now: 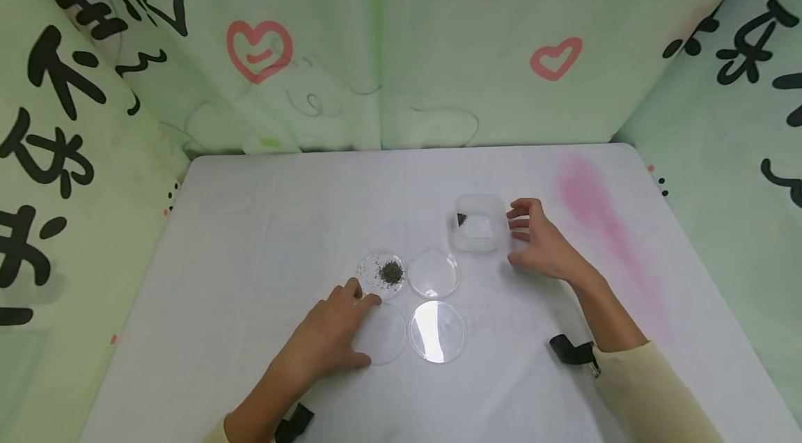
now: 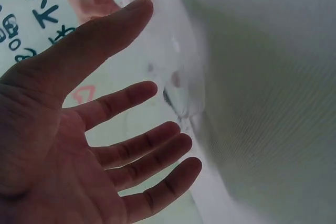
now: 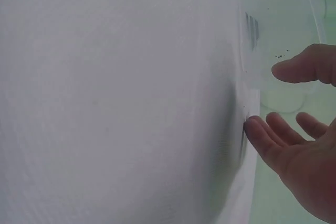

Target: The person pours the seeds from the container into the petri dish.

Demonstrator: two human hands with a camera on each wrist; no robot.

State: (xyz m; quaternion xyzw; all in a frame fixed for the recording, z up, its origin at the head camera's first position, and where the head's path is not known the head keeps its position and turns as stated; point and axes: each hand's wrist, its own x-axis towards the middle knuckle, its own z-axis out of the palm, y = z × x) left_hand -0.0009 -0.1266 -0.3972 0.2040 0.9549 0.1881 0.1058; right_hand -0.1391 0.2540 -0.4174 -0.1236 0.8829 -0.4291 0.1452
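Note:
My left hand (image 1: 332, 331) hovers at the left edge of the near-left clear round dish (image 1: 385, 338), thumb and fingers spread apart. Its fingertips overlap the rim of the far-left round dish (image 1: 371, 276), which carries a small heap of dark dried flakes (image 1: 392, 272) with loose bits scattered around. In the left wrist view the palm shows with nothing in it. My right hand (image 1: 541, 244) is beside the right wall of a translucent square plastic container (image 1: 479, 241), fingers loosely bent and thumb apart. Inside that container lies a little dark material (image 1: 461, 219).
Two more clear round dishes, the far-right dish (image 1: 434, 274) and the near-right dish (image 1: 454, 333), complete a two-by-two group. All stand on a white-covered table (image 1: 263, 234) with a pink stain at right. Green curtains (image 1: 401, 46) with writing and hearts enclose it.

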